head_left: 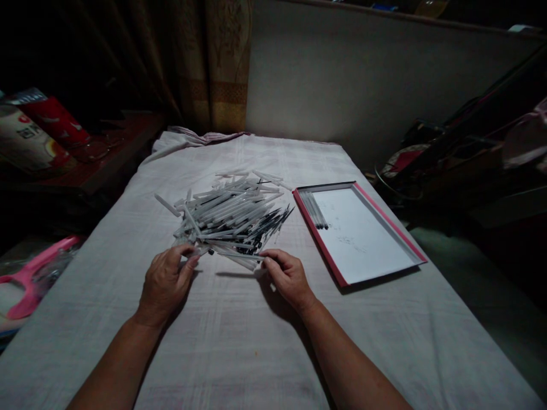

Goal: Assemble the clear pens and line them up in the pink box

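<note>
A: Grip?
B: Right hand [287,276], pile's 5 o'clock: thumb and forefinger pinching one end of a slim tube [239,256]. Left hand [164,282], 7 o'clock: fingertips nearly together, can't tell on what.
A: Tube position?
B: Between the hands, at the 6 o'clock edge of the pile [231,208].
A: Tray [318,245]?
B: Pile's 3 o'clock. Row of tubes [315,210] at tray's 10, dark ends toward 5.
A: Tips?
B: Light pinch; hard squeeze might bend it. Lift clear, loose pieces could snag.
</note>
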The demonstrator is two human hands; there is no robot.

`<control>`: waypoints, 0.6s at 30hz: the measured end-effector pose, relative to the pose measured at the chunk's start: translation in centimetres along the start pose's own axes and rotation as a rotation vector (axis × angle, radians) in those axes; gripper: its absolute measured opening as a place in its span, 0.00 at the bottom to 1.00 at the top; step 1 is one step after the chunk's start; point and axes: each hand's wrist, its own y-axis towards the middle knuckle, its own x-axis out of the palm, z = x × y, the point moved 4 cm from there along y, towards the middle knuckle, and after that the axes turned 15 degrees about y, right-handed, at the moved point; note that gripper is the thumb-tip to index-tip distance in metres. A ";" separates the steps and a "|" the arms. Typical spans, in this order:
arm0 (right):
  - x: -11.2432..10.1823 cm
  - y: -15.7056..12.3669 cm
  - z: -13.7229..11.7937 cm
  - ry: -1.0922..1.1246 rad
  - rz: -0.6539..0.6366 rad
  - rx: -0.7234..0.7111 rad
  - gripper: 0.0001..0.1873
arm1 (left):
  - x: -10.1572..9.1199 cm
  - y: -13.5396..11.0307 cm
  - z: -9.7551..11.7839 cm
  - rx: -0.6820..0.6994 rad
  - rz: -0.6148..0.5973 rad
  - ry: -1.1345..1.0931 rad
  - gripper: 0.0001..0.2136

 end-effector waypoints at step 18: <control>0.1 0.1 -0.5 -0.048 -0.080 -0.050 0.12 | 0.1 0.0 3.0 0.146 -0.062 -0.219 0.09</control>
